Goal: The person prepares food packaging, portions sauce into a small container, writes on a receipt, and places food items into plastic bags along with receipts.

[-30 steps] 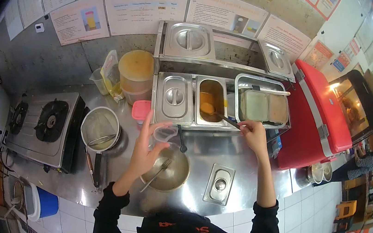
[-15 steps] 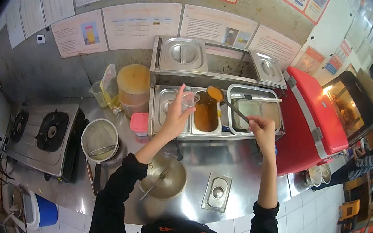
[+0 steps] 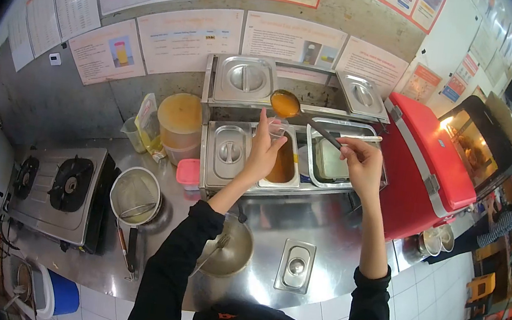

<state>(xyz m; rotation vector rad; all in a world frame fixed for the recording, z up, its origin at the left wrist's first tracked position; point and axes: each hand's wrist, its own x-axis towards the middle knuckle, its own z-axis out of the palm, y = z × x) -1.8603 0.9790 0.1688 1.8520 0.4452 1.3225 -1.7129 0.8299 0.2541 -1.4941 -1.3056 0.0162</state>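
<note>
My right hand (image 3: 362, 168) grips the dark handle of a ladle (image 3: 323, 132), whose bowl is full of orange sauce. In my left hand (image 3: 261, 155) is a small clear plastic cup (image 3: 278, 128), close below and beside the ladle's bowl. Under both lies a steel pan of orange sauce (image 3: 281, 165), partly hidden by my left hand. A lidded steel pan (image 3: 229, 149) is to its left. On its right is a larger steel pan (image 3: 309, 176) with a pale block-like container (image 3: 332, 162) inside and a light-handled utensil across its top.
Left on the counter are a gas stove (image 3: 61, 187), a strainer over a pot (image 3: 136, 196), a tall tub (image 3: 180, 125) and a pink-lidded box (image 3: 189, 171). A bowl with a fork (image 3: 235, 253) and a small steel lid (image 3: 295, 266) sit nearer me. A red cooler box (image 3: 404, 178) stands right.
The filled ladle has risen and shifted slightly left. My left hand has moved right with the cup, bringing it beneath the ladle's bowl. My view has shifted slightly.
</note>
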